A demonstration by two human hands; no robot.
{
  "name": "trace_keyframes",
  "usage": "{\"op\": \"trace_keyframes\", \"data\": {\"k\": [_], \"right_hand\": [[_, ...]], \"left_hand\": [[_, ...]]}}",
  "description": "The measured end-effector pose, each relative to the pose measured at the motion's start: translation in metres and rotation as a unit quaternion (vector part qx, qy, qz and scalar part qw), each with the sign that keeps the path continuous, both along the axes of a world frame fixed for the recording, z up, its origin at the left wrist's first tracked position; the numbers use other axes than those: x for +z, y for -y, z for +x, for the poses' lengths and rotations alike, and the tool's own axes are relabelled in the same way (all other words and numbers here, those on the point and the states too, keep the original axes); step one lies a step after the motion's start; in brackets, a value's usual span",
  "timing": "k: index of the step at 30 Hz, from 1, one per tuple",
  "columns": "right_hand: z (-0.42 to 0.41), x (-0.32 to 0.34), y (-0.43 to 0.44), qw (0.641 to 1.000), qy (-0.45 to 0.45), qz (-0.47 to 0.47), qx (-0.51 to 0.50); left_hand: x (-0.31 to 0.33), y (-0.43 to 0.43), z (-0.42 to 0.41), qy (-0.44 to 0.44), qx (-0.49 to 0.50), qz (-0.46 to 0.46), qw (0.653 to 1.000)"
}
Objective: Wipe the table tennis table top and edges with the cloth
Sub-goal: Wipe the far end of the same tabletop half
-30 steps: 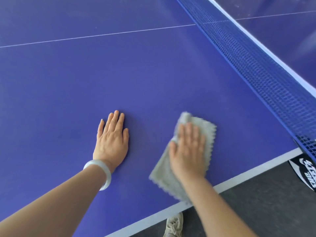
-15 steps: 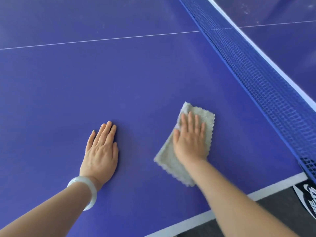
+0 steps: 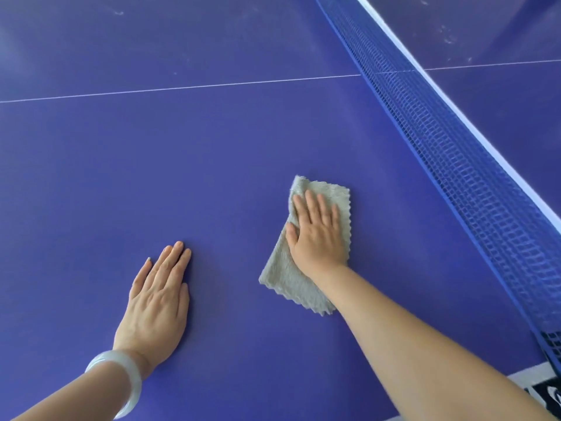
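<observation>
Right hand [image 3: 318, 235] flat on the grey cloth [image 3: 282, 278], fingers [image 3: 312, 205] straight, pressing it to the blue desk [image 3: 212, 177] near the net [image 3: 455, 165]. Left hand [image 3: 154, 305] palm down beside the cloth, fingers extended, holding nothing. Pale bracelet [image 3: 127, 378] on the left wrist.

My left hand [image 3: 154, 302], lower left of the frame, has short pale nails; its wrist wears a thick, smooth bangle [image 3: 121, 382] of milky translucent white; both my forearms [image 3: 425, 344] are bare.
</observation>
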State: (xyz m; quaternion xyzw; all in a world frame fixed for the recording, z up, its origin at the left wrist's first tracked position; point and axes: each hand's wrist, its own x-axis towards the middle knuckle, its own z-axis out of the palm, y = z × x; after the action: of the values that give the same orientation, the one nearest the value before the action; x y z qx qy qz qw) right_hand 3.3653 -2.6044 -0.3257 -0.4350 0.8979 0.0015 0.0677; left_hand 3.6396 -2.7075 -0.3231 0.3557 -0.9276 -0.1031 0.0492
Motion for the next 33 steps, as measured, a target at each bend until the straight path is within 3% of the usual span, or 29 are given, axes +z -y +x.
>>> {"op": "trace_keyframes", "data": {"k": [3,7,10,12,16,23,27,33], "right_hand": [[0.033,-0.004,0.015,0.998,0.009,-0.031,-0.048],[0.119,-0.008,0.026,0.979,0.061,-0.085,0.172],[0.097,-0.005,0.034,0.958,0.050,-0.047,0.278],[0.058,-0.003,0.048,0.964,0.038,-0.038,0.262],[0.008,-0.002,0.063,0.993,0.016,-0.028,0.117],[0.010,-0.005,0.061,0.994,0.004,-0.027,0.111],[0.008,0.000,0.058,0.989,0.026,-0.049,0.136],[0.003,-0.001,0.051,0.949,0.028,-0.059,0.307]], "left_hand": [[0.001,0.000,-0.001,0.007,0.002,-0.011,1.000],[0.001,0.000,-0.001,0.016,0.003,-0.014,1.000],[0.002,0.001,-0.002,0.019,-0.001,-0.016,1.000],[0.002,0.002,-0.002,0.024,0.002,-0.019,1.000],[0.004,0.001,-0.003,0.029,0.005,-0.013,0.999],[0.014,0.040,-0.032,0.019,-0.042,-0.022,0.999],[0.017,0.106,-0.084,-0.021,0.000,-0.046,0.999],[-0.004,0.158,-0.133,0.013,0.087,0.015,0.996]]}}
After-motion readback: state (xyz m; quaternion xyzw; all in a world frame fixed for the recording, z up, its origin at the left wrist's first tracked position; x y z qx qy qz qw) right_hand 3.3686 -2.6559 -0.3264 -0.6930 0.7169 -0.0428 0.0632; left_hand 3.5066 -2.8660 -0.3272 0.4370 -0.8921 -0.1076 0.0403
